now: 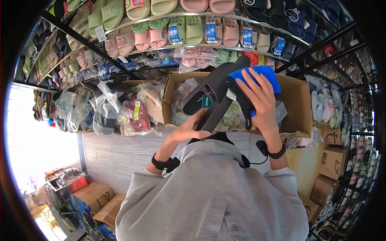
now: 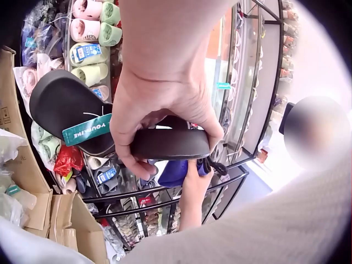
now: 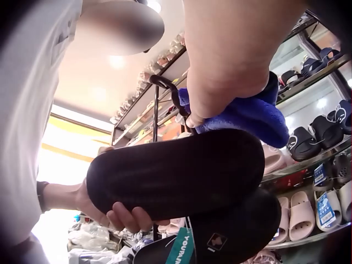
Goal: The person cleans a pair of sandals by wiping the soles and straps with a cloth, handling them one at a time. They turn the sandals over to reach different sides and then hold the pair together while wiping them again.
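Grey sweatshirt (image 1: 213,197), hooded, worn by the person, filled the near middle. Left hand (image 1: 188,129), with a black wristband (image 1: 161,162), was curled round the near end of a black slipper (image 1: 217,114), thumb on one side and fingers on the other; the slipper was held up edge-on, above an open cardboard box (image 1: 296,105). Second black slipper (image 1: 191,103), close alongside to the left, bore a green tag (image 1: 206,100) on a string. Right hand (image 1: 260,96), with a dark wristband (image 1: 277,152), had its fingers laid long over a blue cloth (image 1: 275,78) and its thumb closed on it from below, just beside the slippers on the right; whether cloth touched slipper could not be told. Black strap-like piece (image 3: 175,98) hung by that hand. Inside the box: plastic-wrapped footwear, partly hidden. Left of the box: red slippers (image 1: 136,112) in clear plastic. Far side: racked rows, including green slippers (image 1: 195,30) and pink slippers (image 1: 230,35) with blue labels. Near left: carton (image 1: 94,195). Right: stacked cartons (image 1: 333,162).
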Action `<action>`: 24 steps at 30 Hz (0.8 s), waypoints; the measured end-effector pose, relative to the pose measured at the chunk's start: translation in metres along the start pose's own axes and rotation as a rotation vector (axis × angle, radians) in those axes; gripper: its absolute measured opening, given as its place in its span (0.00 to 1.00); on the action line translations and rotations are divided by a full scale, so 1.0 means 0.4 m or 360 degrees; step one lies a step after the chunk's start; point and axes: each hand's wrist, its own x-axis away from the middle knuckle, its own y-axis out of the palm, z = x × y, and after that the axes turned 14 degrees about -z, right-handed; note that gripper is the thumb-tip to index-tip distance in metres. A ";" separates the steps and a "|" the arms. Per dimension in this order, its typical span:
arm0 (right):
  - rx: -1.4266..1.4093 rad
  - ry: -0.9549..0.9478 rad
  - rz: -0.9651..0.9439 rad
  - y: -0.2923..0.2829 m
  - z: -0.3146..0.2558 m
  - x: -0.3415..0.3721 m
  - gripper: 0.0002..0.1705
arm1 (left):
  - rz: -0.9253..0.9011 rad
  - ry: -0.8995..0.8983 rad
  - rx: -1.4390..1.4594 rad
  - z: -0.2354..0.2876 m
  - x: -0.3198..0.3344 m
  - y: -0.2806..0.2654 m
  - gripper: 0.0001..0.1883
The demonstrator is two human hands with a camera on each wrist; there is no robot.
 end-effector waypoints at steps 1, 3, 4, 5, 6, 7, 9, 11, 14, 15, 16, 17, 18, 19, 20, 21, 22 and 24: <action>0.0013 -0.0093 -0.0028 0.007 -0.007 0.000 0.27 | 0.0006 -0.0031 -0.0019 0.005 0.000 0.000 0.47; -0.0011 -0.0298 -0.0105 0.032 -0.046 0.006 0.27 | 0.0059 -0.0020 -0.0110 0.014 0.001 0.003 0.49; -0.0121 -0.0444 -0.0119 0.044 -0.070 0.009 0.27 | 0.0105 0.0022 -0.0181 0.017 0.000 0.010 0.50; -0.0177 -0.0537 -0.0193 0.042 -0.085 0.014 0.27 | 0.0147 0.0063 -0.0253 0.020 -0.001 0.013 0.51; -0.0231 -0.0630 -0.0268 0.041 -0.092 0.015 0.27 | 0.0125 0.0035 -0.0231 0.022 0.001 0.009 0.52; -0.0233 -0.0617 -0.0277 0.030 -0.077 0.009 0.27 | 0.0102 0.0003 -0.0206 0.018 0.009 0.002 0.52; -0.0355 -0.0478 -0.0204 0.002 -0.023 -0.003 0.28 | 0.0059 0.0036 -0.0079 -0.023 0.019 -0.014 0.55; -0.0439 -0.0211 -0.0137 -0.032 0.045 -0.017 0.28 | -0.0009 -0.0048 -0.0258 -0.027 0.032 -0.025 0.56; -0.1020 0.0210 0.0353 0.003 0.109 -0.023 0.28 | -0.0036 -0.0009 -0.0393 -0.027 0.044 -0.017 0.61; -0.1053 0.0322 0.0380 0.003 0.120 -0.023 0.27 | -0.0038 -0.0028 -0.0443 -0.025 0.053 -0.015 0.62; -0.1088 0.0433 0.0405 0.003 0.128 -0.021 0.27 | -0.0036 -0.0046 -0.0492 -0.022 0.061 -0.013 0.62; -0.1149 0.0743 0.0374 0.019 0.147 -0.001 0.28 | -0.0077 -0.0081 -0.0466 -0.016 0.064 -0.013 0.65; -0.1201 0.1057 0.0340 0.031 0.156 0.011 0.30 | -0.0120 -0.0117 -0.0439 0.003 0.064 -0.010 0.67; -0.1394 0.1001 0.0461 0.039 0.161 0.007 0.30 | -0.0166 -0.0154 -0.0414 0.018 0.063 -0.009 0.69; -0.1442 0.0969 0.0518 0.056 0.173 0.014 0.31 | -0.0200 -0.0176 -0.0368 0.025 0.060 -0.009 0.69; -0.1489 0.0936 0.0576 0.071 0.176 0.014 0.31 | -0.0235 -0.0198 -0.0323 0.032 0.057 -0.010 0.69; -0.1557 0.0921 0.0594 0.075 0.176 0.020 0.30 | -0.0270 -0.0220 -0.0279 0.035 0.052 -0.010 0.68; -0.1608 0.0944 0.0526 0.074 0.173 0.031 0.28 | -0.0301 -0.0205 -0.0288 0.021 0.041 -0.010 0.66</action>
